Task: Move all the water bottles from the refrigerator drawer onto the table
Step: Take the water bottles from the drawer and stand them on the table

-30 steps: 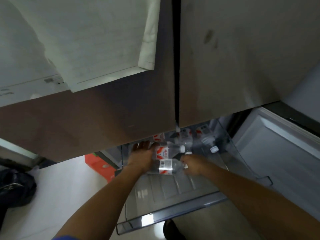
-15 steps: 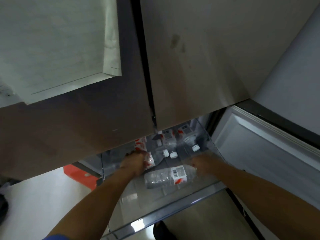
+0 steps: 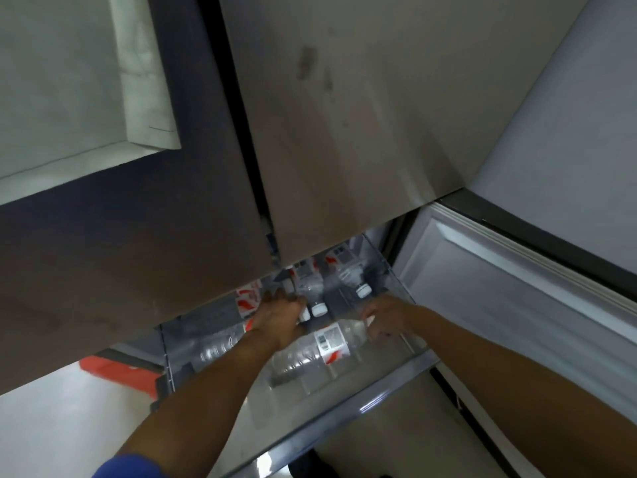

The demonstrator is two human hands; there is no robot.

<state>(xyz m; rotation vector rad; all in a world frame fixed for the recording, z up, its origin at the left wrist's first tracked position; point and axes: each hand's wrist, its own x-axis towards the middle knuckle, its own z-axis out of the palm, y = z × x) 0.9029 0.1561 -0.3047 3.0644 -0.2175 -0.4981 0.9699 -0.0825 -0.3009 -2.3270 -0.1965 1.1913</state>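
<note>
The clear refrigerator drawer (image 3: 344,412) is pulled out below the closed upper doors. Several clear water bottles with red and white labels lie in it. My left hand (image 3: 279,317) reaches in, its fingers curled over one bottle (image 3: 246,300) at the left, whose white cap shows beside the hand. My right hand (image 3: 386,317) grips the neck end of a bottle (image 3: 324,346) lying across the drawer's front. More bottles (image 3: 348,274) lie at the back, partly hidden under the door. Another bottle (image 3: 213,346) lies at the left, behind my forearm.
The grey upper refrigerator doors (image 3: 344,132) overhang the drawer's back. An open lower door (image 3: 517,305) stands at the right. On the pale floor at the left lies a red object (image 3: 113,369). A white cabinet (image 3: 69,81) is at the upper left.
The front bottle has slid toward the drawer's front with my right hand at its neck. My left hand stays on a bottle at the left. The view has shifted to the right.
</note>
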